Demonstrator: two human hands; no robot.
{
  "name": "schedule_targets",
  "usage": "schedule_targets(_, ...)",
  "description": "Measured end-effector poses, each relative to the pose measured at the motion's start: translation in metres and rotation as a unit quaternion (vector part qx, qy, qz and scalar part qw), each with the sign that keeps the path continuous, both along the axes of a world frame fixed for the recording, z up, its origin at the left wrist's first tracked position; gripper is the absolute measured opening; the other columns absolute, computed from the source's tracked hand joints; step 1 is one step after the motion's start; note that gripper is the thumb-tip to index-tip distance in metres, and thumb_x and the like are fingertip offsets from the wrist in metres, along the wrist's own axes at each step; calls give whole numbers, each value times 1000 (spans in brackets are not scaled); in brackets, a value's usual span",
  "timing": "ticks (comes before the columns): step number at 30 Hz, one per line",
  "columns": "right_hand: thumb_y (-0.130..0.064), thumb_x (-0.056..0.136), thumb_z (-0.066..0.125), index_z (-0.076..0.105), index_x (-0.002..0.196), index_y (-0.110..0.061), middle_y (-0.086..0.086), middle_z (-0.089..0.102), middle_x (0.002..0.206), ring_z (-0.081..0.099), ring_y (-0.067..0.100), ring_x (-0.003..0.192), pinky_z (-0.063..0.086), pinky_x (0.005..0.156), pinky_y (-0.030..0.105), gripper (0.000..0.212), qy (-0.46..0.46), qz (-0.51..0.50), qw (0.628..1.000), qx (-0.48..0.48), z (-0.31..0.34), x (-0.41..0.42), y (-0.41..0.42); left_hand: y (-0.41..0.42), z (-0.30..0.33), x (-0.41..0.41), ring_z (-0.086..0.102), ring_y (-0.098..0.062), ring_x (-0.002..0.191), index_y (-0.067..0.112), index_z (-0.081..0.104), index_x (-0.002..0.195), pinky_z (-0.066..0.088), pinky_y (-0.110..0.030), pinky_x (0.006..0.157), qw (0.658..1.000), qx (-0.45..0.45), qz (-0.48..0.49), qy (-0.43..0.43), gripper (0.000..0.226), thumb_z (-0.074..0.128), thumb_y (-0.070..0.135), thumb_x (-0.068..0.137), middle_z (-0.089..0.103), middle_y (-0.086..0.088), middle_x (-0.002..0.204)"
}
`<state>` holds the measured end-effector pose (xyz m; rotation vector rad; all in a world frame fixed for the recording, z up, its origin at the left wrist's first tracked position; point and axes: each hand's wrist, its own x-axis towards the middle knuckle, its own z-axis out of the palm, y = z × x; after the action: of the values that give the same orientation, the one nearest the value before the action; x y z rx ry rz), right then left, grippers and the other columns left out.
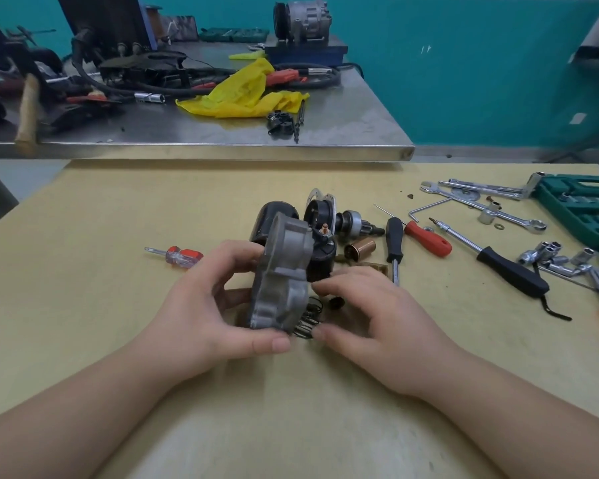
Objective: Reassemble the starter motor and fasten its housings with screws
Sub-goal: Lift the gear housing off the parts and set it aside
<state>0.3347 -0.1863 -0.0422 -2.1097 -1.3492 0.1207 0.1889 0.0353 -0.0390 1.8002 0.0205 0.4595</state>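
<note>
A grey cast starter housing (282, 274) with black cylinders behind it stands on the tan table (83, 271) in the middle. My left hand (208, 305) grips the housing, thumb under its lower edge and fingers behind its left side. My right hand (367, 312) is beside it on the right, fingertips curled at a black spring (308, 318) and a small black part (336, 301) below the housing. Behind lie the black armature with pinion gear (343, 219) and a copper sleeve (360, 248).
Screwdrivers lie around: a small red-clear one (182, 255) at left, a black one (394, 243) and a red one (427, 238) at right. Wrenches, sockets (550, 255), a ratchet handle (509, 269) and a green tool case (581, 205) fill the right. A cluttered steel bench (222, 133) stands behind.
</note>
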Motion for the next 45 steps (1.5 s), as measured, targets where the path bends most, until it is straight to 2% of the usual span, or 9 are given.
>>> schedule_targets(4, -41, 94, 77, 68, 138, -24, -13, 68, 128, 51, 10, 134, 44, 114, 36, 48, -42, 17, 999, -19, 0, 0, 1, 2, 10, -8, 72, -18, 106, 23, 67, 126, 59, -27, 82, 996, -83, 20, -7, 82, 101, 49, 57, 75, -5, 114)
schedule_targets(9, -42, 96, 76, 66, 141, -28, -16, 66, 128, 47, 5, 134, 42, 113, 29, 48, -35, 13, 999, -16, 4, -2, 2, 7, 32, -8, 65, -43, 126, 9, 61, 138, 54, -60, 103, 974, -223, 3, -28, 78, 83, 56, 80, 67, -20, 136)
schedule_targets(15, -34, 96, 77, 66, 140, -28, -16, 66, 130, 50, 7, 130, 40, 111, 25, 45, -59, 6, 998, -14, 5, -3, 2, 27, 50, -30, 42, -43, 149, 2, 47, 154, 45, -56, 113, 852, -502, -149, -8, 79, 60, 57, 99, 43, -20, 162)
schedule_targets(20, -24, 97, 76, 69, 136, -27, -17, 64, 130, 52, 7, 130, 39, 113, 27, 40, -63, -35, 997, 8, 3, -2, 0, 28, 26, -38, 57, -43, 137, 10, 72, 131, 54, -58, 99, 865, -499, -42, -41, 53, 70, 44, 91, 60, -16, 149)
schedule_targets(24, -17, 96, 76, 74, 127, -21, -12, 69, 123, 57, 10, 125, 44, 112, 35, 32, -65, -54, 995, 50, 2, -5, -3, 41, 20, -39, 60, -45, 133, 9, 70, 134, 51, -67, 101, 900, -435, -4, -34, 56, 79, 27, 82, 64, -19, 144)
schedule_targets(32, -18, 95, 69, 77, 113, -16, -7, 74, 110, 63, 20, 111, 52, 98, 40, 20, -206, 47, 974, 80, 18, -60, 26, 61, 20, -44, 63, -43, 131, 12, 74, 128, 47, -72, 103, 889, -448, 53, -79, 49, 83, 26, 81, 66, -17, 141)
schedule_targets(37, -28, 98, 64, 73, 124, -21, -11, 71, 115, 60, 12, 115, 51, 100, 38, 29, -153, 42, 983, 89, 28, -93, 61, 61, 26, -46, 66, -41, 126, 12, 72, 129, 50, -72, 100, 887, -453, 67, -64, 52, 81, 34, 83, 68, -16, 137)
schedule_targets(40, -45, 95, 66, 54, 143, -39, -25, 60, 119, 59, 0, 109, 50, 91, 18, 49, 61, -46, 984, 158, 37, -97, 76, 58, 30, -50, 65, -43, 128, 9, 67, 137, 55, -67, 94, 895, -443, 37, -25, 66, 80, 42, 82, 65, -18, 141)
schedule_targets(45, -46, 92, 71, 58, 137, -42, -15, 65, 108, 71, 17, 90, 64, 76, 40, 46, 280, -95, 933, 203, 44, -87, 90, 50, 30, -50, 63, -45, 129, 8, 65, 139, 58, -61, 88, 906, -422, -43, 19, 74, 81, 52, 81, 63, -23, 144)
